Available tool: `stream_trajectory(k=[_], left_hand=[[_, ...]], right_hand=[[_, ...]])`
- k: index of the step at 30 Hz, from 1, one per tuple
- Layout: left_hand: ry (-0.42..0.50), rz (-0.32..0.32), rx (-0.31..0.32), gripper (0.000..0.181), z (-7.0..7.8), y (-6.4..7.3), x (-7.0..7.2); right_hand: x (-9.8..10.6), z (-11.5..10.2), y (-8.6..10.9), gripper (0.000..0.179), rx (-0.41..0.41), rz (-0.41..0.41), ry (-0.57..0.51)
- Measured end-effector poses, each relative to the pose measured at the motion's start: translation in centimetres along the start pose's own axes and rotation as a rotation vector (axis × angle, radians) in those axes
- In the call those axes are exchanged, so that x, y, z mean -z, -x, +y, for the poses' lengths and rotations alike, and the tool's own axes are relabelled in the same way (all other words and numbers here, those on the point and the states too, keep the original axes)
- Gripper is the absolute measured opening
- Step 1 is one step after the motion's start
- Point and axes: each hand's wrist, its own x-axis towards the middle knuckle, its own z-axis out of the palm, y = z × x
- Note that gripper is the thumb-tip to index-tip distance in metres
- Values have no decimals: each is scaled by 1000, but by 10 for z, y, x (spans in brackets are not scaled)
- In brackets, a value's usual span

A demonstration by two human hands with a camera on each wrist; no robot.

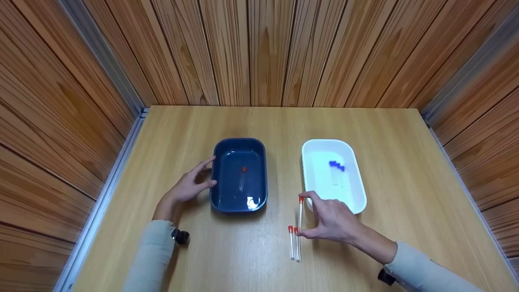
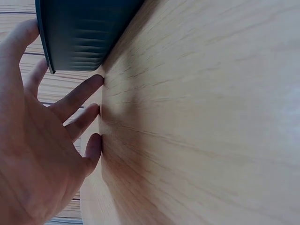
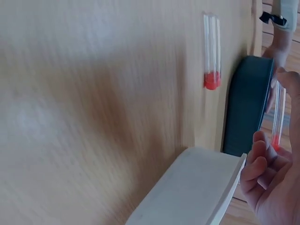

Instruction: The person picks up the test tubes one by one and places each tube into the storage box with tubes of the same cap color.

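Note:
My right hand (image 1: pixel 334 221) holds a clear red-capped test tube (image 1: pixel 300 213) lengthwise between thumb and forefinger, the cap at the forefinger. In the right wrist view this tube (image 3: pixel 279 112) is raised off the table. Below it, two more red-capped tubes (image 1: pixel 291 243) lie side by side on the wood. With spread fingers, my left hand (image 1: pixel 186 184) touches the left rim of a dark blue tray (image 1: pixel 266 174); its palm is bare in the left wrist view. Inside that tray lies one red-capped tube (image 1: pixel 243 180).
Just beyond my right hand stands a white tray (image 1: pixel 359 182) with several blue-capped tubes (image 1: pixel 337 165) in it; the hand covers its near left corner. Wooden panels (image 1: pixel 267 52) wall the table (image 1: pixel 243 121) at the back and both sides.

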Motion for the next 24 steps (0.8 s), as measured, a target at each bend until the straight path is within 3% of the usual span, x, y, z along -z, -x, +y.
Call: stream_trajectory(k=[15, 24], left_hand=[[0, 15, 4, 78, -1, -1, -2], [-21, 25, -34, 76, -2, -2, -4]], right_hand=[[3, -4, -26, 90, 27, 60, -173], [2, -12, -45, 91, 57, 83, -245]])
